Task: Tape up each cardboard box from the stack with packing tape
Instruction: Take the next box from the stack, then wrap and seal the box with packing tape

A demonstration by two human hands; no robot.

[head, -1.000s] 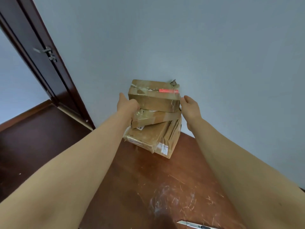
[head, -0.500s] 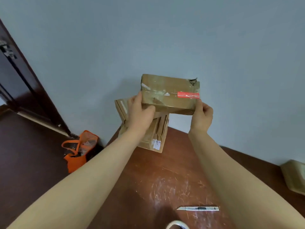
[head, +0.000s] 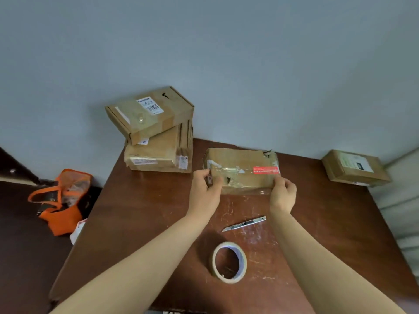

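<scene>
A worn cardboard box with a red label [head: 240, 165] lies on the brown table [head: 140, 214], in front of the wall. My left hand [head: 205, 189] grips its left end, thumb on top. My right hand [head: 282, 193] grips its right front corner. Two more boxes remain as a stack [head: 156, 137] at the table's back left, the upper one tilted. A roll of packing tape [head: 229, 262] lies flat near me, between my forearms. A utility knife [head: 243, 223] lies between the roll and the held box.
Another cardboard box [head: 356, 167] sits at the table's back right corner. An orange bag [head: 61, 200] lies on the dark floor left of the table. The grey wall stands right behind the boxes. A pale surface borders the table on the right.
I lifted the red-labelled box off the stack, carried it right and toward me, and brought it down onto the table. My view tilted downward, revealing the tape roll and the right box.
</scene>
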